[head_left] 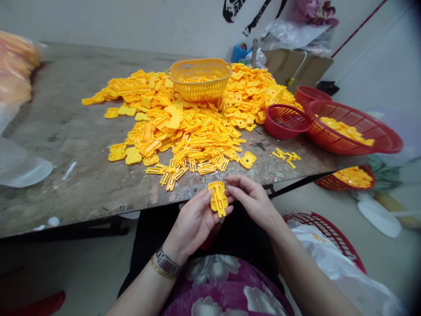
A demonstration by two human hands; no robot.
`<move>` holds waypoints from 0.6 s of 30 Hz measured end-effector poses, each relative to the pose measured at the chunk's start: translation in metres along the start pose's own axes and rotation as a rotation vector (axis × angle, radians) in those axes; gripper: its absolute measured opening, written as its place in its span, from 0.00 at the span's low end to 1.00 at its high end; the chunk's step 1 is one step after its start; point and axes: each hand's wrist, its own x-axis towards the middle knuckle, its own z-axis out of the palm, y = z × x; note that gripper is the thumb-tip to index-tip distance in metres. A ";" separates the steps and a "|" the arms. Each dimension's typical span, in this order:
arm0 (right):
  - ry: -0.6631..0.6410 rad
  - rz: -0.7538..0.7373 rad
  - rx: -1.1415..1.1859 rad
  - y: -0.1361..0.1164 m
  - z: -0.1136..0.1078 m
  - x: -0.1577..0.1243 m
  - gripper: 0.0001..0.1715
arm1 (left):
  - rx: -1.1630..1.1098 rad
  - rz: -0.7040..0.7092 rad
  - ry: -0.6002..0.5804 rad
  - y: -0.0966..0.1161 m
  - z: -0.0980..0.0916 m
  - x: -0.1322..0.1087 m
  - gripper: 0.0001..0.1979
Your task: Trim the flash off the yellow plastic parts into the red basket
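Yellow part (pixel 218 199) near table edge (pixel 82 217)

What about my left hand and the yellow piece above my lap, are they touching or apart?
Touching. The head view shows the left hand holding the yellow piece, its thumb against one edge.

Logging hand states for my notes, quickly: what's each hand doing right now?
Left hand: closed, holding a yellow plastic part.
Right hand: partly curled, right by the part's edge; whether it grips anything cannot be told.
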 end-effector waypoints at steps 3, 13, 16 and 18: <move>0.008 -0.029 -0.039 0.003 -0.002 0.001 0.13 | 0.006 -0.004 0.017 0.002 0.000 0.000 0.15; 0.303 -0.376 -0.693 -0.002 -0.043 0.023 0.13 | 0.039 -0.001 0.091 0.006 0.002 -0.002 0.14; 0.310 -0.376 -0.863 -0.003 -0.059 0.037 0.18 | 0.051 0.004 0.093 0.004 0.002 -0.001 0.15; 0.287 -0.316 -0.933 -0.003 -0.068 0.046 0.22 | 0.059 0.002 0.096 0.004 0.002 0.000 0.15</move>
